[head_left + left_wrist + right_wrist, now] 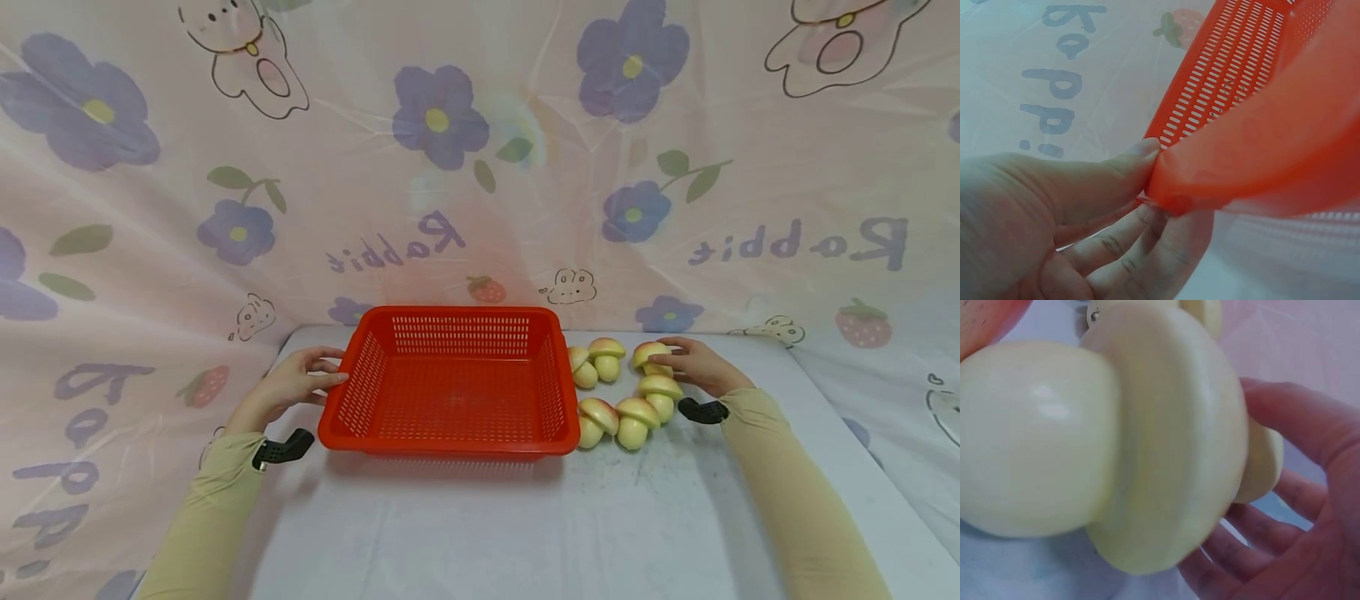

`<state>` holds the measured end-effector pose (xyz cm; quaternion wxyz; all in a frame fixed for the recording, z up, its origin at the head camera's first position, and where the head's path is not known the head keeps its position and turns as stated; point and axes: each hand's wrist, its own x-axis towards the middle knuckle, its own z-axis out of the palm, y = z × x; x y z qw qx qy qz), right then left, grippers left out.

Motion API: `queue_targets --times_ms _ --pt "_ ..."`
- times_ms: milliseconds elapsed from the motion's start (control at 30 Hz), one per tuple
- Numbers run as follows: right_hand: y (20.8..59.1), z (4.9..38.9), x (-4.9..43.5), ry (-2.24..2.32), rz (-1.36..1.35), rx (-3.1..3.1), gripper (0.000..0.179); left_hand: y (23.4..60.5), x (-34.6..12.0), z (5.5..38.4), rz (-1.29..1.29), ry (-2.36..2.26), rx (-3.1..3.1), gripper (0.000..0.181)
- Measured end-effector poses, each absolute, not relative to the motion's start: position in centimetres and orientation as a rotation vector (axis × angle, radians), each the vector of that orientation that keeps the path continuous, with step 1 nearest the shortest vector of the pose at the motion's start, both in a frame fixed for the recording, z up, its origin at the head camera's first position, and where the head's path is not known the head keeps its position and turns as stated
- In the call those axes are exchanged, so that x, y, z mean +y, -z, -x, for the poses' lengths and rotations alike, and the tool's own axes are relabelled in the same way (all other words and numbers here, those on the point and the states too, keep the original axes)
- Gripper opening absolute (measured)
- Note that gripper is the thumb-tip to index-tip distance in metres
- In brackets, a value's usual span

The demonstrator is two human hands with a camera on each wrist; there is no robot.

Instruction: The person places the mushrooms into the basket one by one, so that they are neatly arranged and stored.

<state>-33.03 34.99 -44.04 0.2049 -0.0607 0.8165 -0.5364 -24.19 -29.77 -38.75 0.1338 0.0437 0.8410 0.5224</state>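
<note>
My left hand (294,385) is at the left side of a red plastic basket (566,408). In the left wrist view, the thumb lies on the basket's rim (1172,181) and the fingers curl beneath it, gripping a corner. My right hand (701,364) is at the back of a group of toy mushrooms, its thumb and fingers around the rearmost right mushroom (649,353). Close up in the right wrist view, a nearer mushroom (1041,437) covers the fingertips; part of the held mushroom (1264,464) shows between thumb and fingers.
Several more pale yellow mushrooms with reddish caps, such as the front one (634,423), stand right of the basket; some touch. A white cloth covers the table (465,533). Behind hangs a printed curtain (525,225) with flowers and rabbits.
</note>
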Motion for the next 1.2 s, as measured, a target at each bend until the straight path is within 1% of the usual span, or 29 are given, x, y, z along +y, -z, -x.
queue_targets --times_ms 267,433,800,1200 --pt "44.0 32.7 35.2 1.481 0.188 2.339 0.074 38.5 -29.7 24.0 -0.137 -1.538 2.416 0.063" --pt "43.4 32.3 35.4 1.488 0.169 2.376 0.079 38.5 -29.7 24.0 -0.134 -1.542 2.416 0.063" --pt "41.5 31.6 35.6 1.541 0.161 2.411 0.085 38.9 -29.8 24.2 -0.141 -1.536 2.426 0.061" --pt "39.1 30.9 34.3 1.575 0.201 2.426 0.081 38.9 -29.9 24.1 -0.133 -1.519 2.440 0.061"
